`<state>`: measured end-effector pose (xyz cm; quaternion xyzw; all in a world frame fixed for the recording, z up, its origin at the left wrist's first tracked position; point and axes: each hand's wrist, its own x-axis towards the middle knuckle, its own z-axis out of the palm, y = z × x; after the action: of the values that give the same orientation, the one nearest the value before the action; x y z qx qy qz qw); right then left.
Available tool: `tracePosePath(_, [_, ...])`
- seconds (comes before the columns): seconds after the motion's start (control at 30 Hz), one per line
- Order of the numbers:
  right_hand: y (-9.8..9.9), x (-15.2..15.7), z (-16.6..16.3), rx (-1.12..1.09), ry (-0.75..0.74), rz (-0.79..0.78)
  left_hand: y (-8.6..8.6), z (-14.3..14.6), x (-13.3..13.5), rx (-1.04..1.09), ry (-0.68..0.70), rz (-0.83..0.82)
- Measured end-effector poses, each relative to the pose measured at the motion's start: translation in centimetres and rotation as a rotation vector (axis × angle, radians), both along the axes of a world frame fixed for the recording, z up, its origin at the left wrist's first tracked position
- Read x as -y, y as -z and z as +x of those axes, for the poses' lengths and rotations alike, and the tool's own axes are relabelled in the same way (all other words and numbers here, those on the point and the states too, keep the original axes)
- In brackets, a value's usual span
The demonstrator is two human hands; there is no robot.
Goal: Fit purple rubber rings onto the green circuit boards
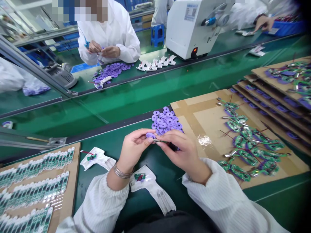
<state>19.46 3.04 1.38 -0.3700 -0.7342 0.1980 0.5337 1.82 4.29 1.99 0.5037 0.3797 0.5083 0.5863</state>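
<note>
My left hand pinches a purple ring between thumb and fingertips, just above the counter and right in front of me. The ring sits almost flat, its face turned up, so I judge I can see its hole.

My right hand grips a small part with a metal tip. Its long axis runs left to right and the tip points left, touching or nearly touching the ring. The rest of the part is hidden under my fingers.

The pile of rings lies just behind my hands, within easy reach. The cardboard sheet with green boards is on my right, and two white shells lie near my wrists.
</note>
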Motion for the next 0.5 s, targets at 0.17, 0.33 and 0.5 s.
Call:
tracePosePath(0.17, [0.13, -0.11, -0.19, 0.030, 0.077, -0.031, -0.30, -0.08, 0.22, -0.123, -0.028, -0.042])
tracePosePath(0.33, [0.11, -0.10, -0.18, 0.038, 0.130, -0.082, -0.18, -0.03, 0.01, -0.047, 0.011, -0.040])
tracePosePath(0.5, [-0.25, -0.05, -0.20, 0.000, 0.119, -0.197, 0.09, -0.01, -0.31, -0.035, 0.022, 0.051])
